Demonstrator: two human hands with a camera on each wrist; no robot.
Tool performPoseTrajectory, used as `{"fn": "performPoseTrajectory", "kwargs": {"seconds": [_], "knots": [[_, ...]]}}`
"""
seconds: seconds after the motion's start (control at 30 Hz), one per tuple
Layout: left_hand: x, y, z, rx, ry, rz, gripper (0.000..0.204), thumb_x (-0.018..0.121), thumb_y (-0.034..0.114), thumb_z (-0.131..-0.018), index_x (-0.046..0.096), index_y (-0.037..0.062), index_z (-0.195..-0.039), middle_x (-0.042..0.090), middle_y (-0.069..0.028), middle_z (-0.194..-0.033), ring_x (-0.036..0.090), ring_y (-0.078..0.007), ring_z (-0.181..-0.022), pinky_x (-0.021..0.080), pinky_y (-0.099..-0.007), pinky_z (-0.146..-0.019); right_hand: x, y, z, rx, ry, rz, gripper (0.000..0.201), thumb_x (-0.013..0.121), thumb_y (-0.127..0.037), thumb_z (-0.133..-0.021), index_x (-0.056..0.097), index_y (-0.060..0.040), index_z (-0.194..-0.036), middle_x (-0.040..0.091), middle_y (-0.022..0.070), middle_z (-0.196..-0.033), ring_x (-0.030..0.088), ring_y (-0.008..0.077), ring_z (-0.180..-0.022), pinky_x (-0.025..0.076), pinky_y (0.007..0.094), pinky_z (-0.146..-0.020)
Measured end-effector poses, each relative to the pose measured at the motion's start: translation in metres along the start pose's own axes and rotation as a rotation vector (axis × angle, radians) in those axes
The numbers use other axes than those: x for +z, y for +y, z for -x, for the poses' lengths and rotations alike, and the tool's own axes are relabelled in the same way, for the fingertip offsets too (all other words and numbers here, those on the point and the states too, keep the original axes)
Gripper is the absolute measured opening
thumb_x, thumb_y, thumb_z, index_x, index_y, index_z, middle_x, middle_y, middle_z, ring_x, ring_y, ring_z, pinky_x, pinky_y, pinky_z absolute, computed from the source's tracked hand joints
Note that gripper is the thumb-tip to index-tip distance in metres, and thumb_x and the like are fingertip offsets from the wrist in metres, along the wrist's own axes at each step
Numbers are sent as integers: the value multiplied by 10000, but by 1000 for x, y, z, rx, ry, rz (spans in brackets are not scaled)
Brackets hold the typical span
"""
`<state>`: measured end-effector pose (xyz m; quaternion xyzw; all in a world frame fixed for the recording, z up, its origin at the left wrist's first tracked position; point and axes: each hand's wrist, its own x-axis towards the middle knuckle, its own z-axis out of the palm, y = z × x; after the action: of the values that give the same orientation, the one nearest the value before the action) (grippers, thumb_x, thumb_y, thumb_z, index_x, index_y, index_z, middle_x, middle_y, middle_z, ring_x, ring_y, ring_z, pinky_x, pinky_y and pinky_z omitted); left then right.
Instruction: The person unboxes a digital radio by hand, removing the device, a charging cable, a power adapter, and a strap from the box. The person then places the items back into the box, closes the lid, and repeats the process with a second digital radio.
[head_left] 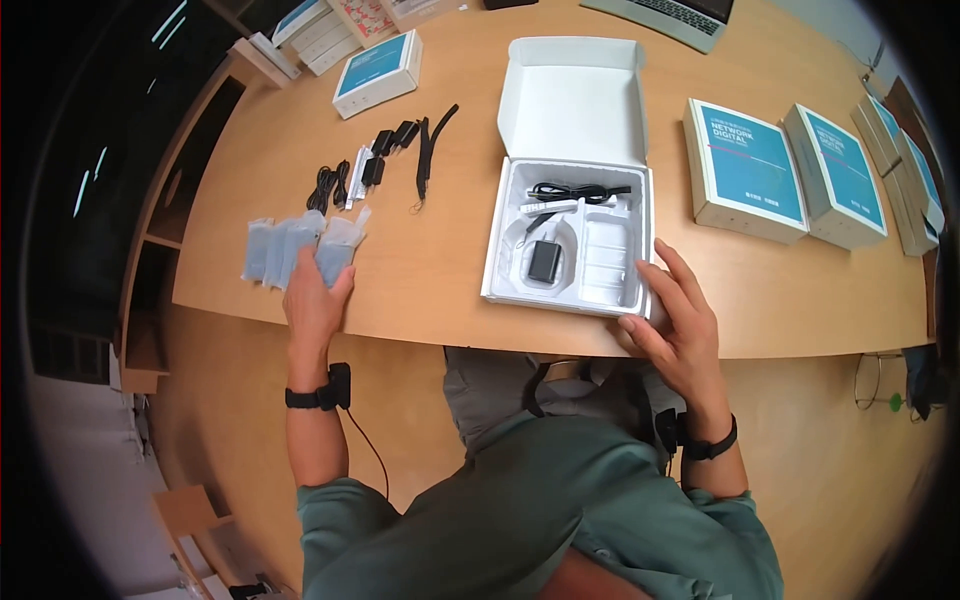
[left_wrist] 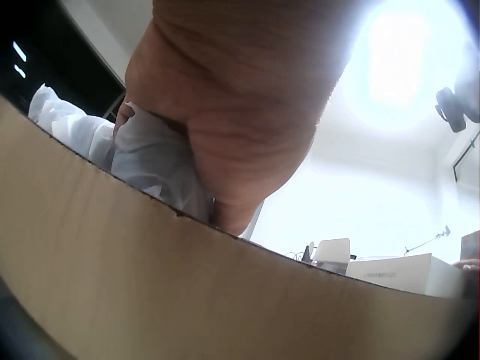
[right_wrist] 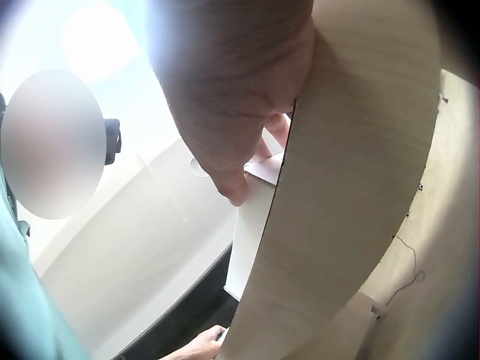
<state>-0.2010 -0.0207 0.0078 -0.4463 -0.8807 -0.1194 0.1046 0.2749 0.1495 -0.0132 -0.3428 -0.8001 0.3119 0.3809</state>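
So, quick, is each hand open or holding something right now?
Left hand: closed, gripping a bagged packet.
Right hand: open, thumb and fingers touching the open white box at its near corner.

At the left hand (head_left: 318, 292) lie packets (head_left: 265, 252); beyond it, 3 adapters (head_left: 373, 172). Left of the right hand (head_left: 685, 325), touching it: a box (head_left: 496, 250) containing a cable (head_left: 575, 192). Ahead-right of that hand: other boxes (head_left: 748, 168).

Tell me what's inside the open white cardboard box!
The box has a moulded pale plastic tray holding a coiled black cable, a slim white piece, a small dark strip and a boxy black adapter. Whatever lies beneath the tray is covered, so I can't tell.
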Motion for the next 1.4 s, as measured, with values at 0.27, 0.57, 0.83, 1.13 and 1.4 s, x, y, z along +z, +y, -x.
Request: {"fn": "performPoseTrajectory", "kwargs": {"seconds": [0.27,0.57,0.83,1.13,1.4], "knots": [[-31,25,32,-48,7,829,770,766,340,-1026,442,-17,-1627,636,-164,-1499,613,-281,-1361,481,-410,-1159,1,8,-1,-50,8,24,613,926,-281,-883,731,-44,-1414,601,214,-1597,708,381,-1312,601,437,-1035],[-66,200,13,248,-512,1456,809,834,342,-1000,444,5,-1624,606,-80,-1461,590,-158,-1327,491,-367,-1141,-4,8,1,-68,10,41,595,909,-276,-899,725,-72,-1427,605,207,-1589,719,378,-1281,600,443,-1031],[-45,305,-19,713,-192,839,611,932,331,-865,692,-83,-1245,714,-262,-1154,707,-370,-965,571,-460,-855,-9,4,3,-37,-11,1,582,881,-281,-919,708,-96,-1444,613,208,-1574,739,365,-1226,602,441,-1024],[-25,332,-18,709,-366,414,533,797,468,-961,687,-44,-1060,744,-252,-946,719,-436,-851,572,-503,-823,-5,11,3,-47,15,-22,568,882,-288,-905,718,-105,-1417,633,192,-1548,743,363,-1207,607,450,-1013],[-11,343,-34,875,-355,151,473,660,441,-1035,705,-25,-963,737,-277,-898,706,-484,-935,498,-593,-874,-5,14,4,-109,52,27,556,892,-300,-892,729,-114,-1390,657,172,-1517,728,370,-1223,609,449,-1003]]}}
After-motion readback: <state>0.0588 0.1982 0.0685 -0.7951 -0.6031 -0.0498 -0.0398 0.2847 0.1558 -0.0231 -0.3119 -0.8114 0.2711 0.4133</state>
